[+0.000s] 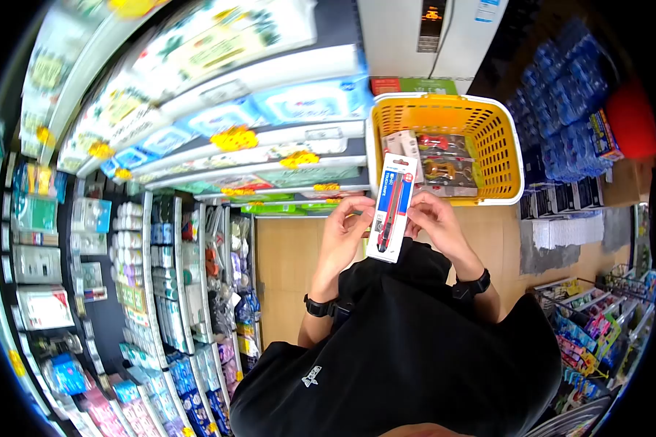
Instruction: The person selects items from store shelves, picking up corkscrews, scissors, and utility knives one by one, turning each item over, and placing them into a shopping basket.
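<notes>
Upright in front of my chest is a white, blue and red blister pack (391,207) with a slim black-and-red tool inside, perhaps a utility knife. My left hand (345,229) grips its left edge between thumb and fingers. The right edge is pinched by my right hand (439,222). Just beyond the pack stands a yellow shopping basket (518,153) with a white rim. Several packaged items (448,162) lie in it, some with red and orange parts; their kind is too small to make out.
Stocked shelves (277,146) with yellow price tags run along the front and left. A white cabinet (452,36) with a lit display stands behind the basket. Shrink-wrapped blue bottles (568,95) are stacked at right. A wire rack (590,328) of small packs is at lower right.
</notes>
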### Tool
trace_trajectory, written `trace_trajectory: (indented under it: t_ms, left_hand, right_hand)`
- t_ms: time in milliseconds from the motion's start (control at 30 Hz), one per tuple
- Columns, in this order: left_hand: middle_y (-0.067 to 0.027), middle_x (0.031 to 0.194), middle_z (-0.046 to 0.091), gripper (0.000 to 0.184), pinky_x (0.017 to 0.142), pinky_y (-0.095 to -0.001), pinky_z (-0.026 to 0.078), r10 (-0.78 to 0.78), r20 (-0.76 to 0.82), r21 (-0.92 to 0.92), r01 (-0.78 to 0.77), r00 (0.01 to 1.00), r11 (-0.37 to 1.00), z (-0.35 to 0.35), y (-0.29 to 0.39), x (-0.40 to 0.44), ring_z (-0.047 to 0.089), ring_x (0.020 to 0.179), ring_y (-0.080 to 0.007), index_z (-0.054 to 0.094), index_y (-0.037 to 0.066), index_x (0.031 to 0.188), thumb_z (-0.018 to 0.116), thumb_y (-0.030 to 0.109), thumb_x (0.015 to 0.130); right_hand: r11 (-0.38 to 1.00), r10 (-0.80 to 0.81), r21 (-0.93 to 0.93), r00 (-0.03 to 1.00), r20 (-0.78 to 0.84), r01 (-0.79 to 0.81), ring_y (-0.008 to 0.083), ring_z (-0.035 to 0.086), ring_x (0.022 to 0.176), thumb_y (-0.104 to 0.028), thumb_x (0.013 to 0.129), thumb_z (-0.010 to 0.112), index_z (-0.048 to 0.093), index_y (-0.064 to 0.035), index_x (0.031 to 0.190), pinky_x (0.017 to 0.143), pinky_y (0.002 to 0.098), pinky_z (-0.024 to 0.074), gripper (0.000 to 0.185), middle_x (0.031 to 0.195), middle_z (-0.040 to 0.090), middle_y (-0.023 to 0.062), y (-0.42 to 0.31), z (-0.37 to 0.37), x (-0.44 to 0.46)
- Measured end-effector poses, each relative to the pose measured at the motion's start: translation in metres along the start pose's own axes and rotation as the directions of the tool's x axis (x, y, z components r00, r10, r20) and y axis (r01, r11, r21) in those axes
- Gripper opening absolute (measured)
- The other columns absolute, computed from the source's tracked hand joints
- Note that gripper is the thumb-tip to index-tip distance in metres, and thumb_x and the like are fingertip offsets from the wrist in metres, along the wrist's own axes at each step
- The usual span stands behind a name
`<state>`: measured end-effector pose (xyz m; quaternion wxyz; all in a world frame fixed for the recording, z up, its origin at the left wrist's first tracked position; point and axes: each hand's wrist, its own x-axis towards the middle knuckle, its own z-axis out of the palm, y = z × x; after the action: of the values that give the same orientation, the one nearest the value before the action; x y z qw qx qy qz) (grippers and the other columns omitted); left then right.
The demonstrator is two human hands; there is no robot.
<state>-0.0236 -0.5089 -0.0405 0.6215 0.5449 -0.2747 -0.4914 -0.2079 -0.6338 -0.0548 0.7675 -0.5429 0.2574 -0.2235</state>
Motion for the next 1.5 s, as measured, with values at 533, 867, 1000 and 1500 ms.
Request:
trace_trajectory:
  t_ms: [533,867,1000,1500]
  left_hand:
    - [-0.0043,0.117,0.062,0.029,0.080,-0.0293,0.057,-0.086,0.061,0.206,0.071,0.994,0.976,0.096,-0.022,0.114,0.065,0.097,-0.0139,0.057,0.005,0.122,0.059,0.025,0.101]
    - [-0.0056,0.107,0.065,0.027,0.074,-0.0238,0.049,-0.062,-0.011,0.207,0.063,0.998,0.976,0.088,-0.015,0.132,0.066,0.090,-0.0111,0.057,0.005,0.119,0.061,0.024,0.100]
    - [-0.0050,0.114,0.065,0.028,0.084,-0.0290,0.054,-0.069,0.028,0.264,0.059,0.997,0.963,0.084,-0.019,0.136,0.066,0.096,-0.0137,0.057,0.005,0.122,0.058,0.025,0.102]
    - [-0.0043,0.105,0.066,0.022,0.080,-0.0246,0.047,-0.030,0.007,0.277,0.027,1.000,0.961,0.096,-0.016,0.136,0.063,0.088,-0.0103,0.059,0.004,0.114,0.060,0.023,0.101]
  right_hand:
    - [0.916,0.296,0.334,0.936,-0.193,-0.221,0.0180,0.070,0.078,-0.013,0.095,0.062,0.060,-0.0030,0.099,0.069,0.0272,0.0536,0.011,0.089,0.070,0.0096,-0.009,-0.172,0.050]
    - [0.721,0.586,0.583,0.778,-0.225,-0.375,0.0181,0.065,0.097,-0.011,0.101,0.052,0.057,0.0005,0.114,0.082,0.0258,0.0544,0.018,0.109,0.067,0.0148,0.039,-0.241,0.123]
    - [0.720,0.548,0.616,0.806,-0.224,-0.319,0.0204,0.065,0.100,-0.009,0.099,0.056,0.058,-0.0002,0.115,0.084,0.0264,0.0548,0.018,0.110,0.067,0.0133,0.078,-0.262,0.151]
    - [0.795,0.549,0.538,0.707,-0.445,-0.279,0.0223,0.067,0.086,-0.009,0.100,0.053,0.056,-0.0020,0.106,0.076,0.0316,0.0571,0.010,0.099,0.068,0.0124,0.151,-0.318,0.199]
